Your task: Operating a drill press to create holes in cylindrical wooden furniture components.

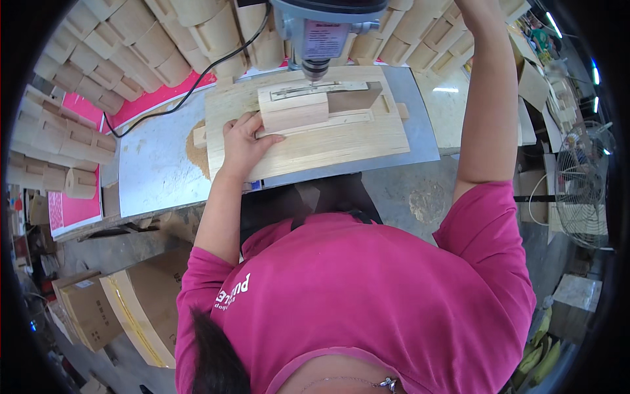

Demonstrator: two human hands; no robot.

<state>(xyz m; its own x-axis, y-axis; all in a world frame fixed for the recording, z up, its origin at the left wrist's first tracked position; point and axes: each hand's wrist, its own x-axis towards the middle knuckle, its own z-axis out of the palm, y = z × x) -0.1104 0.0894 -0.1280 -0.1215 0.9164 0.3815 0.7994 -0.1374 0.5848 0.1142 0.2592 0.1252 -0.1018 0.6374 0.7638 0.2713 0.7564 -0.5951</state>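
Note:
My left hand (248, 141) grips the left end of a pale wooden block (295, 113), its thumb stretched along the block's near side. The block lies in a flat wooden jig board (328, 141), against a metal strip and a grey-brown plate (354, 98). Right above the block is the chuck (315, 69) of a drill press (325, 36); its bit points down at the block's far part. Raised to the far right, my right arm runs up to my right hand (478, 12), which the top edge cuts off. Its fingers are out of sight.
Stacks of cut wooden pieces (157, 49) line the table's back and left. A black cable (197, 82) crosses the left side, and sawdust (197, 154) lies beside the jig. Cardboard boxes (147, 302) stand on the floor at left, a wire-caged fan (584, 184) at right.

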